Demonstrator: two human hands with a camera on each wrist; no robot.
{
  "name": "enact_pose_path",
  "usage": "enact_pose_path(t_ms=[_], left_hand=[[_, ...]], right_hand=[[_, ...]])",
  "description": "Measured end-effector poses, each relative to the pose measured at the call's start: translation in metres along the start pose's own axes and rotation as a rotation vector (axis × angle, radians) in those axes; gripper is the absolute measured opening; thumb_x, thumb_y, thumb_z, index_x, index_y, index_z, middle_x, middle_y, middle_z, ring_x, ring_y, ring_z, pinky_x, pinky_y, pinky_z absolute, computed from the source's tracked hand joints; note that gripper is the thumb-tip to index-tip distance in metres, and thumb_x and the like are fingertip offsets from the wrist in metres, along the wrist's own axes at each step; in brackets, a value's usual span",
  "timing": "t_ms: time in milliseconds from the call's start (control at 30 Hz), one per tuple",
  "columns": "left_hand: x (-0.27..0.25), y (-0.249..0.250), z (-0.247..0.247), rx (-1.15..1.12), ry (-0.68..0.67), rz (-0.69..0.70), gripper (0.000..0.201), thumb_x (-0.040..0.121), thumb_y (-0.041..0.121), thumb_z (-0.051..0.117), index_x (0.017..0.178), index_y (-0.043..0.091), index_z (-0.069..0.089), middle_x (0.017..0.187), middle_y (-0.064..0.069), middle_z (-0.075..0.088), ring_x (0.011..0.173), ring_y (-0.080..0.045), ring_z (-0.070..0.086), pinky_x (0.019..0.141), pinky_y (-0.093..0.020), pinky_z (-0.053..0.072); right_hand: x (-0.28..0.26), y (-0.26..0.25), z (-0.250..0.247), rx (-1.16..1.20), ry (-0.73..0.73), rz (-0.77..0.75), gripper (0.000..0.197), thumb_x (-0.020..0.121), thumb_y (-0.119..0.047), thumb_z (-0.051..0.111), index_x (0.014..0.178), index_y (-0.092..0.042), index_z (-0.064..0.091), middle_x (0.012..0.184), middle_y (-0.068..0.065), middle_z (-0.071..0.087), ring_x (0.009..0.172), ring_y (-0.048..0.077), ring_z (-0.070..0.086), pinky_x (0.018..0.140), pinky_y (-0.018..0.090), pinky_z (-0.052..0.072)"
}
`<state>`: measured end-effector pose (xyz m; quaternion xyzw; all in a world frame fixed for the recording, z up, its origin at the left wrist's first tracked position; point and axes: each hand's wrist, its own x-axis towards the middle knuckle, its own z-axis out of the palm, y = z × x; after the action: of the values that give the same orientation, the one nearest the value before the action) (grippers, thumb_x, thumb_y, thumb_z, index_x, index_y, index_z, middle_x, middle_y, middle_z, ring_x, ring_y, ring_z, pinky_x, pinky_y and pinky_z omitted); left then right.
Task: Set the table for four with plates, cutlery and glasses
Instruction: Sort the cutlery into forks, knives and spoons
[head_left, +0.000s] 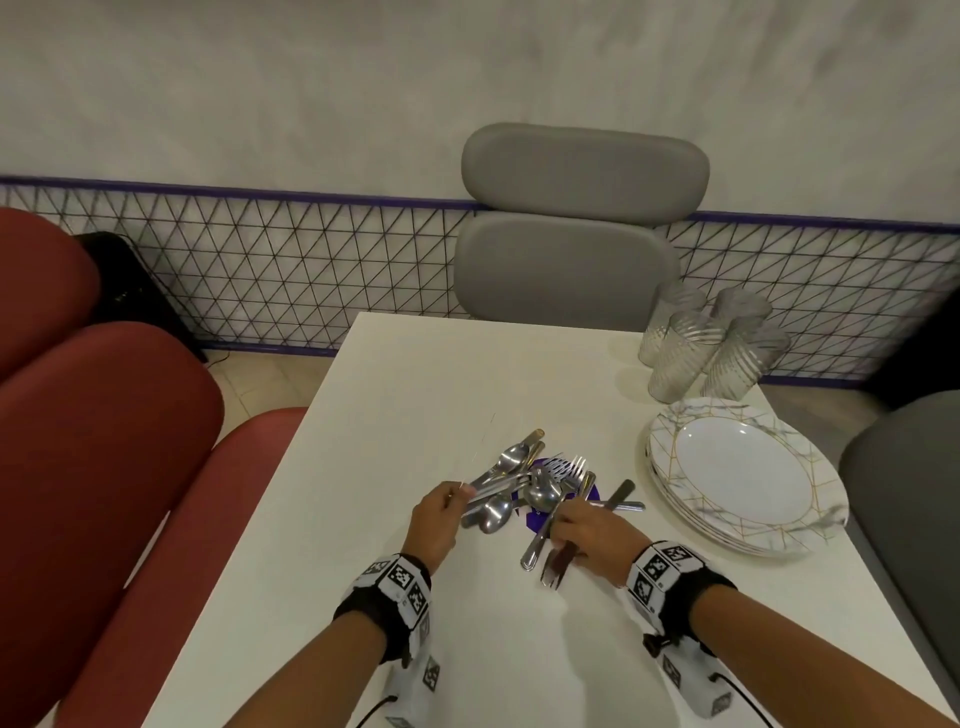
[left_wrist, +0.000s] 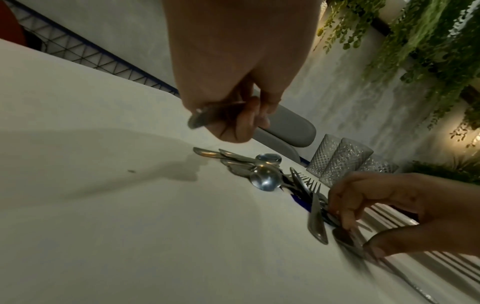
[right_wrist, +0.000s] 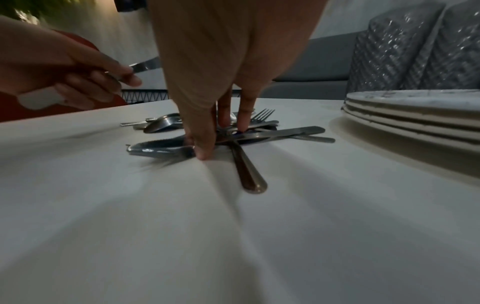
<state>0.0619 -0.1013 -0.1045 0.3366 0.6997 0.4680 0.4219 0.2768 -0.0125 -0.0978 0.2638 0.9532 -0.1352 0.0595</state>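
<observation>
Cutlery pile (head_left: 540, 488) on table (head_left: 415, 395): left hand (head_left: 434, 522) pinched a knife handle (left_wrist: 205, 117); right hand (head_left: 592, 535) fingertips (right_wrist: 202, 152) pressed into pile, grip there indistinct, pieces overlapped uncountably.

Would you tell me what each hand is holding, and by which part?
The left hand grips a knife by its handle. The right hand reaches its fingertips into the cutlery pile; whether it holds anything cannot be told.

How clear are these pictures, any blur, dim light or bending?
Head view: bright and sharp, though the wall rail bows from the wide lens. Left wrist view: dim; the right hand smears with motion. Right wrist view: dark; the table is streaked, while the plates stay fairly crisp.
</observation>
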Motion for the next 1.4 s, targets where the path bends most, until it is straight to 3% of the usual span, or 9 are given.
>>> enact_pose_path(t_ms=[233,333,567,667,733,1000,1133,1267,1400], left_hand=[[-0.008,0.009,0.004,-0.133,-0.085,-0.022,0.021,0.098,0.019,0.043,0.098,0.012,0.062,0.066,-0.003,0.057,0.052,-0.011,0.048,0.044,-0.021,0.04],[-0.007,0.01,0.005,-0.15,-0.094,-0.023,0.019,0.098,0.019,0.043,0.101,0.011,0.06,0.068,-0.003,0.06,0.056,-0.012,0.052,0.047,-0.022,0.043],[-0.008,0.029,0.014,-0.246,-0.145,-0.052,0.033,0.098,0.036,0.043,0.101,0.007,0.058,0.077,-0.007,0.063,0.066,-0.019,0.059,0.058,-0.03,0.051],[-0.009,0.04,0.019,-0.268,-0.18,-0.092,0.048,0.097,0.049,0.036,0.099,0.008,0.062,0.077,-0.011,0.066,0.067,-0.022,0.063,0.067,-0.034,0.055],[-0.013,0.047,0.022,-0.321,-0.186,-0.105,0.049,0.097,0.048,0.035,0.094,0.007,0.061,0.068,-0.01,0.063,0.054,-0.019,0.061,0.055,-0.03,0.055],[-0.009,0.036,0.011,-0.318,-0.102,-0.025,0.026,0.1,0.027,0.038,0.085,0.012,0.052,0.05,0.007,0.041,0.037,-0.006,0.029,0.036,-0.016,0.022],[0.003,0.031,-0.004,-0.313,-0.049,-0.031,0.023,0.1,0.02,0.035,0.093,0.01,0.054,0.052,0.003,0.045,0.038,-0.007,0.033,0.037,-0.018,0.026],[0.012,0.026,-0.013,-0.315,0.0,-0.067,0.023,0.099,0.018,0.035,0.092,0.01,0.056,0.05,0.001,0.047,0.037,-0.008,0.034,0.037,-0.018,0.027],[0.021,0.022,-0.016,-0.323,0.025,-0.087,0.023,0.099,0.018,0.036,0.09,0.01,0.056,0.05,0.001,0.047,0.036,-0.009,0.034,0.037,-0.018,0.026]], right_hand=[[0.009,-0.011,-0.03,0.098,0.065,-0.002,0.015,0.086,-0.013,0.053,0.075,-0.02,0.046,0.077,-0.011,0.046,0.075,0.007,0.044,0.064,0.007,0.029],[0.016,-0.02,-0.058,0.282,0.219,0.085,0.014,0.086,-0.015,0.056,0.076,-0.02,0.048,0.074,-0.013,0.05,0.067,0.0,0.047,0.064,0.013,0.034],[0.057,-0.032,-0.11,0.978,0.394,0.28,0.025,0.07,-0.013,0.078,0.068,-0.017,0.053,0.069,0.005,0.06,0.066,0.02,0.057,0.072,0.038,0.05],[0.074,-0.041,-0.111,1.137,0.372,0.338,0.025,0.073,-0.011,0.076,0.068,-0.013,0.051,0.066,0.006,0.06,0.06,0.018,0.057,0.064,0.032,0.05],[0.082,-0.044,-0.105,1.181,0.407,0.395,0.027,0.074,-0.011,0.076,0.066,-0.013,0.05,0.064,0.004,0.058,0.057,0.015,0.055,0.06,0.026,0.046],[0.097,-0.022,-0.075,0.901,0.382,0.521,0.027,0.091,-0.036,0.052,0.088,-0.01,0.05,0.081,0.001,0.054,0.075,0.017,0.05,0.066,0.025,0.039],[0.102,0.014,-0.065,0.623,0.3,0.571,0.018,0.093,-0.005,0.039,0.091,-0.013,0.056,0.097,0.009,0.06,0.085,0.02,0.052,0.058,0.018,0.037],[0.112,0.041,-0.054,0.225,0.126,0.541,0.033,0.091,-0.002,0.035,0.109,-0.014,0.06,0.118,0.009,0.059,0.111,0.025,0.05,0.089,0.03,0.042],[0.125,0.047,-0.051,-0.183,-0.056,0.279,0.04,0.091,-0.008,0.042,0.13,-0.019,0.046,0.131,0.005,0.049,0.122,0.023,0.04,0.1,0.032,0.035]])
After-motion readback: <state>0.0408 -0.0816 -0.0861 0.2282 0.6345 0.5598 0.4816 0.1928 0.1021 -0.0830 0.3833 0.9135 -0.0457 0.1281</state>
